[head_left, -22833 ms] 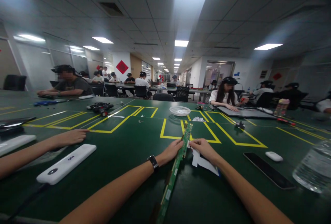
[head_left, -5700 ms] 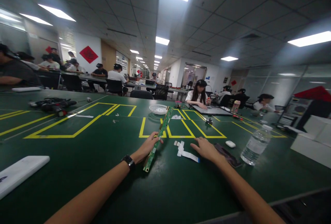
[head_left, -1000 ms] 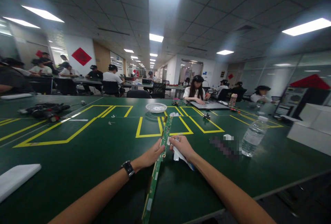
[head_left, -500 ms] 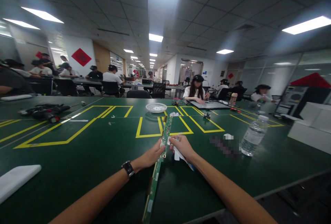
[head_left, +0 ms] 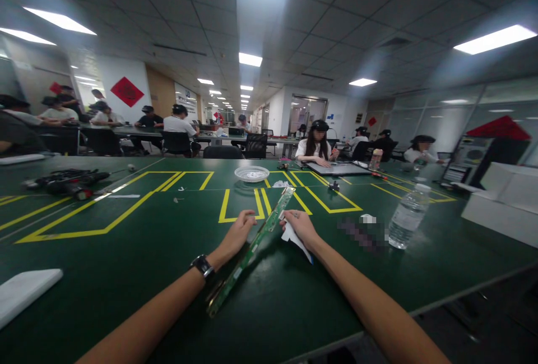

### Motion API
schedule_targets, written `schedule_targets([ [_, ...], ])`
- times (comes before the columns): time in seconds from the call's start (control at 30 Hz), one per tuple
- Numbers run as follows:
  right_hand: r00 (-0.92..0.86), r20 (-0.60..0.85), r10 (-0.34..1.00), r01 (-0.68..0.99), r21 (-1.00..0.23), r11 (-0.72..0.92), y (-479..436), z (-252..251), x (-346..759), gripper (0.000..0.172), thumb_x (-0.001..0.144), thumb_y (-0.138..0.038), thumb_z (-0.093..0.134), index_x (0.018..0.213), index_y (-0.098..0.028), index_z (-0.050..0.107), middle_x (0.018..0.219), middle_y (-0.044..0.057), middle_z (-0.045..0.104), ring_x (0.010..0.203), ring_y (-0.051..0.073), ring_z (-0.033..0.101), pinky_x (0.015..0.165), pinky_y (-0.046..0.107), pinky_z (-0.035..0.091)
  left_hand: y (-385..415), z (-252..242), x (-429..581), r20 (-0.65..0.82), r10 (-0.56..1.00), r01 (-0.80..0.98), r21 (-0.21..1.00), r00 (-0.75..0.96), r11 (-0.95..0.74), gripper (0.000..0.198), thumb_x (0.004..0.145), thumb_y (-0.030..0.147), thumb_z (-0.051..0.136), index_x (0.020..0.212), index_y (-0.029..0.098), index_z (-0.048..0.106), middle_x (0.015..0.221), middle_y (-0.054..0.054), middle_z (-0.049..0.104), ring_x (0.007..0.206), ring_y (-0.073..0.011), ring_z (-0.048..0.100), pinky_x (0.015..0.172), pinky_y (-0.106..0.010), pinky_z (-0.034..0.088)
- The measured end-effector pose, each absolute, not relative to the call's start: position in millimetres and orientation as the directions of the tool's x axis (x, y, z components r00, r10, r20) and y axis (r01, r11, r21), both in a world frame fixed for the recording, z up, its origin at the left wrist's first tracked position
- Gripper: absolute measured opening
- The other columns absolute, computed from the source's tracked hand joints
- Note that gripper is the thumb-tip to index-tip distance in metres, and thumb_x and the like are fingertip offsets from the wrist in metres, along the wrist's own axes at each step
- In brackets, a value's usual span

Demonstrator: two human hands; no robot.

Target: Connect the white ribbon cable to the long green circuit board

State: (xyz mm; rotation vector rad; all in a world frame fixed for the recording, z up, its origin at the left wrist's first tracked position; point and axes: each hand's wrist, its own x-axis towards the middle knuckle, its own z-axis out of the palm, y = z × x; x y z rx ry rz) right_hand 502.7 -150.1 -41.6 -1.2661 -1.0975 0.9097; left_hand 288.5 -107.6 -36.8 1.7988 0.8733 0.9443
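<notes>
Left hand [head_left: 236, 233] is clamped on the left edge of the board [head_left: 242, 262], fingers curled over it. Right hand [head_left: 301, 228] pinches the board's right edge a little farther along, and a white strip [head_left: 295, 239] lies under my palm. The board slants from near left to far right over the green counter [head_left: 126, 252]. A bottle [head_left: 406, 217] stands well off right, and a white dish [head_left: 251, 173] sits far, beyond the board's tip.
</notes>
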Motion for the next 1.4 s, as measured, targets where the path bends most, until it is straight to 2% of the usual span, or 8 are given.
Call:
schedule_targets([
  [0.07, 0.302, 0.145, 0.942, 0.142, -0.984, 0.106, -145, -42, 517, 0.033, 0.087, -0.043, 0.046, 0.093, -0.014, 0.061, 0.075, 0.005, 0.068, 0.062, 0.016, 0.061, 0.058, 0.026, 0.048, -93, -36, 280, 0.389, 0.863, 0.282, 0.831, 0.322, -0.479, 0.037, 0.087, 0.039, 0.04, 0.114, 0.016, 0.051, 0.099, -0.007, 0.059, 0.095, -0.0206, 0.054, 0.09, -0.037, 0.041],
  [0.13, 0.311, 0.188, 0.932, 0.386, -0.921, 0.056, -142, -43, 532, 0.037, 0.091, -0.041, 0.039, 0.093, -0.014, 0.064, 0.08, 0.006, 0.069, 0.072, 0.017, 0.062, 0.065, 0.026, 0.047, -80, -34, 270, 0.49, 0.823, 0.4, 0.72, 0.286, -0.567, 0.03, 0.083, 0.032, 0.045, 0.108, 0.017, 0.054, 0.102, -0.008, 0.058, 0.097, -0.0225, 0.051, 0.092, -0.04, 0.04],
  [0.27, 0.3, 0.253, 0.92, 0.834, -0.538, -0.124, -141, -43, 553, 0.028, 0.088, -0.03, 0.046, 0.097, -0.015, 0.068, 0.091, 0.008, 0.069, 0.087, 0.02, 0.062, 0.077, 0.026, 0.042, -69, -37, 260, 0.518, 0.777, 0.546, 0.559, 0.359, -0.624, 0.022, 0.083, 0.024, 0.044, 0.098, 0.018, 0.059, 0.101, -0.008, 0.058, 0.098, -0.0236, 0.049, 0.092, -0.041, 0.04],
  [0.57, 0.173, 0.373, 0.912, 0.979, -0.168, -0.118, -137, -50, 551, 0.036, 0.092, -0.034, 0.04, 0.12, -0.018, 0.058, 0.122, 0.011, 0.055, 0.113, 0.022, 0.047, 0.094, 0.03, 0.034, -104, -51, 275, 0.524, 0.512, 0.502, 0.175, 0.681, -0.847, 0.023, 0.086, 0.018, 0.043, 0.105, 0.02, 0.057, 0.116, -0.008, 0.051, 0.112, -0.0245, 0.042, 0.093, -0.04, 0.036],
  [1.0, 0.202, 0.278, 0.939, 0.979, -0.027, -0.202, -77, -62, 532, 0.04, 0.095, -0.029, 0.03, 0.12, -0.014, 0.057, 0.124, 0.015, 0.055, 0.115, 0.027, 0.047, 0.094, 0.041, 0.034, -119, -47, 277, 0.369, 0.495, 0.457, 0.191, 0.787, -0.869, 0.023, 0.091, 0.021, 0.038, 0.105, 0.02, 0.056, 0.108, -0.007, 0.055, 0.103, -0.0211, 0.046, 0.084, -0.034, 0.038],
  [1.2, 0.252, 0.301, 0.92, 0.967, -0.062, -0.245, -77, -69, 537, 0.055, 0.093, -0.034, 0.033, 0.145, -0.015, 0.03, 0.148, 0.014, 0.03, 0.135, 0.029, 0.023, 0.105, 0.043, 0.022, -117, -51, 277, 0.379, 0.491, 0.455, 0.187, 0.784, -0.871, 0.023, 0.092, 0.023, 0.038, 0.107, 0.02, 0.056, 0.109, -0.008, 0.054, 0.103, -0.0214, 0.045, 0.084, -0.034, 0.038],
  [1.27, 0.242, 0.324, 0.915, 0.97, -0.074, -0.231, -78, -67, 536, 0.054, 0.091, -0.031, 0.036, 0.142, -0.015, 0.035, 0.148, 0.014, 0.031, 0.135, 0.028, 0.023, 0.106, 0.042, 0.021, -117, -52, 277, 0.38, 0.491, 0.454, 0.187, 0.784, -0.871, 0.023, 0.092, 0.023, 0.038, 0.107, 0.02, 0.055, 0.109, -0.008, 0.054, 0.103, -0.0211, 0.046, 0.084, -0.034, 0.038],
  [1.4, 0.194, 0.281, 0.94, 0.98, -0.092, -0.175, -84, -60, 534, 0.04, 0.091, -0.029, 0.034, 0.121, -0.018, 0.058, 0.131, 0.013, 0.05, 0.12, 0.026, 0.043, 0.097, 0.04, 0.032, -117, -52, 277, 0.394, 0.483, 0.453, 0.174, 0.782, -0.874, 0.023, 0.093, 0.023, 0.038, 0.107, 0.02, 0.055, 0.108, -0.007, 0.054, 0.101, -0.0208, 0.046, 0.084, -0.034, 0.038],
])
